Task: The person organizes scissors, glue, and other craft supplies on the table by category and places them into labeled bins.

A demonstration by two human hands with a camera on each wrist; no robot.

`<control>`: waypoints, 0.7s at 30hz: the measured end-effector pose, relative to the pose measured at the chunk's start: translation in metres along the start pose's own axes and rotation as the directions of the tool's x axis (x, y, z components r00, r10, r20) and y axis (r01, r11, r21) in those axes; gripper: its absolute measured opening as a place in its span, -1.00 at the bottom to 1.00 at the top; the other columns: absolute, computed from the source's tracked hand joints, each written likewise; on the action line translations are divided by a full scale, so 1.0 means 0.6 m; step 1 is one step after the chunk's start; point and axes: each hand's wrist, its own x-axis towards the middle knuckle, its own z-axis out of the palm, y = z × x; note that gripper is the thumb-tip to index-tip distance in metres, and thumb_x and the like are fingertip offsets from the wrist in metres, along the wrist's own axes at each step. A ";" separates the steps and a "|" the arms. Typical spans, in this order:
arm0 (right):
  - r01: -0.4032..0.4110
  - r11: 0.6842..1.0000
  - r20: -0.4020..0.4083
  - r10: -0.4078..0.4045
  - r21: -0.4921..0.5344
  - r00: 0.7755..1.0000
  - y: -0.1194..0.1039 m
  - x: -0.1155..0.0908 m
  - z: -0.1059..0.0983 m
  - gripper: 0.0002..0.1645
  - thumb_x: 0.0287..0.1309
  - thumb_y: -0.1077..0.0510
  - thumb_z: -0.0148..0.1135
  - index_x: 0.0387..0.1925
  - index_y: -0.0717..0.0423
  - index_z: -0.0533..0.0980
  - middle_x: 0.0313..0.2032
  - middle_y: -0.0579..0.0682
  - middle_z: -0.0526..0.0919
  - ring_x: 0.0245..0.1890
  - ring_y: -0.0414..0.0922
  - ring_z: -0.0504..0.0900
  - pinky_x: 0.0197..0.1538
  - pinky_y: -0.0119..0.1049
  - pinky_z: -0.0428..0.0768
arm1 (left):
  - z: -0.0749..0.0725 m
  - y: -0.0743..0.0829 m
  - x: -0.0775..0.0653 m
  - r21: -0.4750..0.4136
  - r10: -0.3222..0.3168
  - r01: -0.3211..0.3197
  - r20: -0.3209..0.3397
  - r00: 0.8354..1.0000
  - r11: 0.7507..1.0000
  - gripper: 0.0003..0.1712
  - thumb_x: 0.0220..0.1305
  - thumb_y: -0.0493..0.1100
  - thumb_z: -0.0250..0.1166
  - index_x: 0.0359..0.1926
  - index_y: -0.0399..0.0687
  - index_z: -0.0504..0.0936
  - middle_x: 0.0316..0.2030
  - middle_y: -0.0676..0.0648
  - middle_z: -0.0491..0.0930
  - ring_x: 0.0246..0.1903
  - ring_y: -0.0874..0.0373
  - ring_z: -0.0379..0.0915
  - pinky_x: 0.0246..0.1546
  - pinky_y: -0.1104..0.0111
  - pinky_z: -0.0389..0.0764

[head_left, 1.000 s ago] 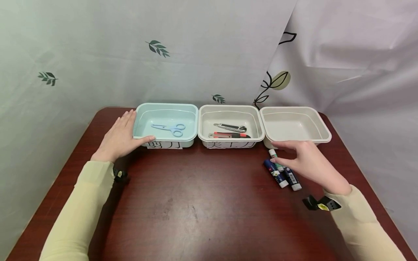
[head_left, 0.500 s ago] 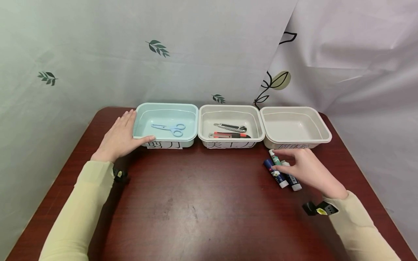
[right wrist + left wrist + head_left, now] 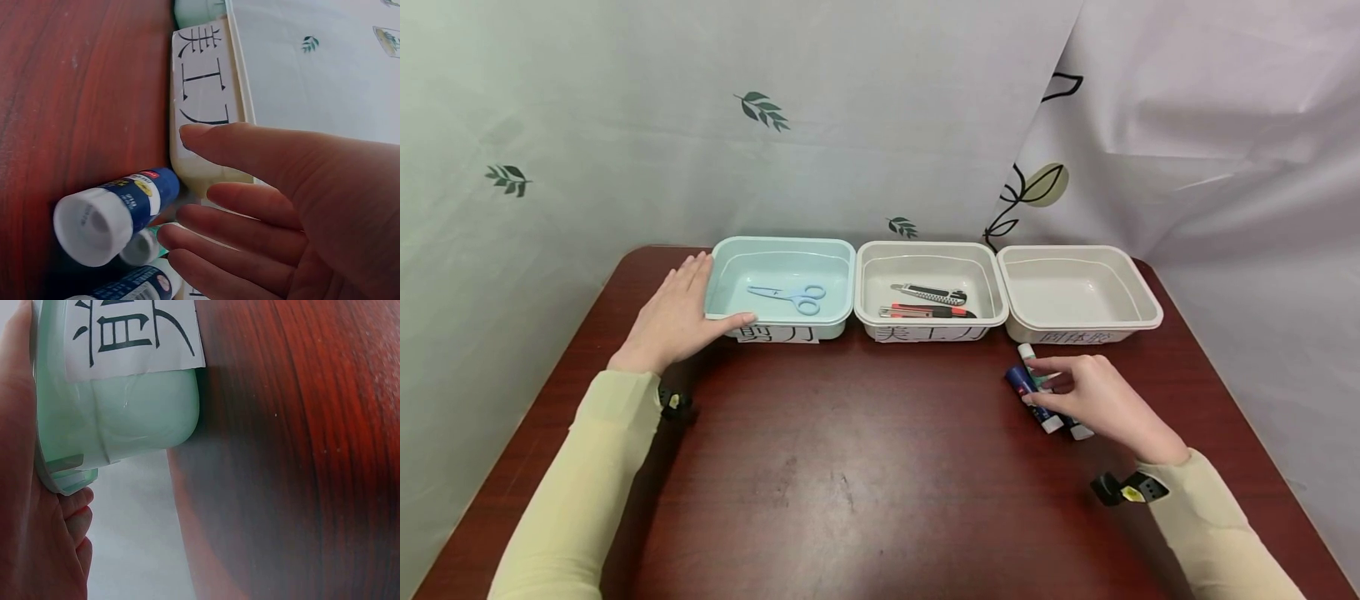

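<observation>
Right hand: spread, thumb well apart from fingers, nothing gripped. Blue glue stick at its thumb tip, contact unclear; green stick off its fingertips; navy stick mostly hidden under it. Right bin just beyond. Risk as I see it: round barrels bunched tight, so an off-centre pinch could roll one or drag its neighbour. Left hand rests extended on the blue bin beside it; leaning could shove that.

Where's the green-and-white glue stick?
Head view, right side: the green stick lies between two dark-blue glue sticks on the red-brown table, in front of the rightmost beige plastic bin, partly hidden by the right hand.
</observation>
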 end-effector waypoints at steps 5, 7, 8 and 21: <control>-0.005 1.000 0.004 0.005 0.018 1.000 0.002 -0.001 0.005 -0.45 0.06 0.20 0.57 0.09 0.35 0.64 -0.27 0.06 0.78 -0.38 -0.22 0.76 -0.41 -0.38 0.69 | -0.001 0.002 -0.001 -0.005 0.003 -0.003 -0.001 1.000 1.000 0.36 0.24 0.51 0.21 0.59 -0.38 -0.15 0.54 -0.42 -0.09 0.55 -0.24 -0.26 0.54 0.05 -0.28; 0.001 1.000 0.001 -0.001 0.022 1.000 0.002 -0.001 0.007 -0.45 0.05 0.21 0.57 0.08 0.35 0.64 -0.29 0.05 0.78 -0.40 -0.25 0.75 -0.43 -0.38 0.69 | -0.002 0.002 -0.002 -0.007 0.002 -0.002 -0.002 1.000 1.000 0.35 0.24 0.51 0.21 0.59 -0.38 -0.15 0.54 -0.41 -0.09 0.54 -0.24 -0.25 0.54 0.05 -0.29; 0.005 1.000 0.001 -0.005 0.024 1.000 0.002 -0.001 0.008 -0.45 0.05 0.21 0.57 0.08 0.36 0.64 -0.29 0.05 0.78 -0.41 -0.26 0.75 -0.43 -0.38 0.69 | -0.002 0.002 -0.002 -0.007 0.003 -0.003 -0.002 1.000 1.000 0.35 0.24 0.51 0.21 0.59 -0.38 -0.15 0.54 -0.41 -0.09 0.54 -0.25 -0.25 0.54 0.05 -0.28; 0.016 1.000 0.051 -0.017 0.017 0.999 -0.006 0.005 0.040 -0.44 -0.01 0.24 0.59 0.07 0.31 0.66 -0.46 -0.17 0.73 -0.46 -0.30 0.71 -0.46 -0.38 0.65 | -0.002 0.003 -0.001 -0.007 0.005 -0.005 -0.004 1.000 1.000 0.36 0.24 0.51 0.21 0.58 -0.38 -0.15 0.55 -0.41 -0.10 0.55 -0.24 -0.26 0.54 0.06 -0.29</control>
